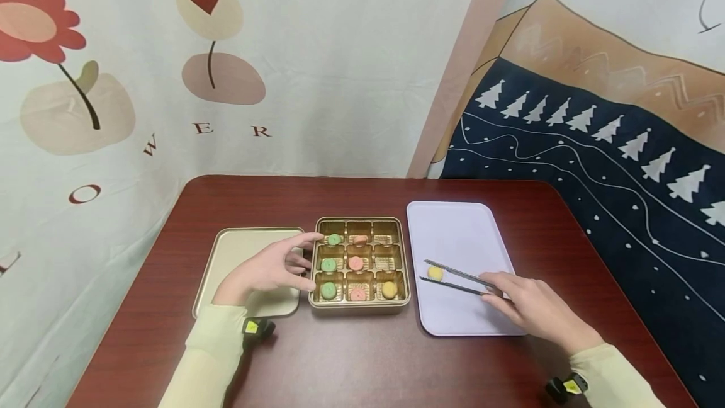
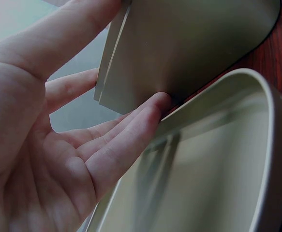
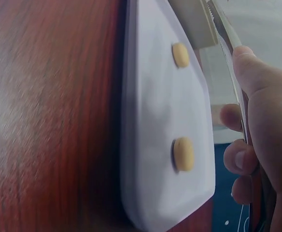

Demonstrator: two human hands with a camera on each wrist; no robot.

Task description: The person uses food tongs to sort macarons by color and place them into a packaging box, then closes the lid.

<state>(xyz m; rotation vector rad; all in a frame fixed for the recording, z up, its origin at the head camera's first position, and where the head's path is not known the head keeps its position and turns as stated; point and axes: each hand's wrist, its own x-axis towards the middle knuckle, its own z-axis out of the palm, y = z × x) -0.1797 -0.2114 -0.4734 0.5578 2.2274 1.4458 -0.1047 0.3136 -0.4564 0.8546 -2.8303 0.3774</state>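
Tongs (image 1: 459, 273) are gripped by the right hand (image 1: 535, 307), probably to avoid finger contact; between their parted arms, a yellow macaron (image 1: 435, 272) lies toward 9 o'clock on the lilac tray (image 1: 453, 228). Gold box (image 1: 359, 305) is touched at its 9 o'clock wall by spread, unclenched left hand (image 1: 266, 267), presumably for steadiness.

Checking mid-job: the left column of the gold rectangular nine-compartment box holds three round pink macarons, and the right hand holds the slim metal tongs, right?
Not quite: the three round macarons in the left column of the gold box are green, as the head view shows. The right hand does hold the slim metal tongs.
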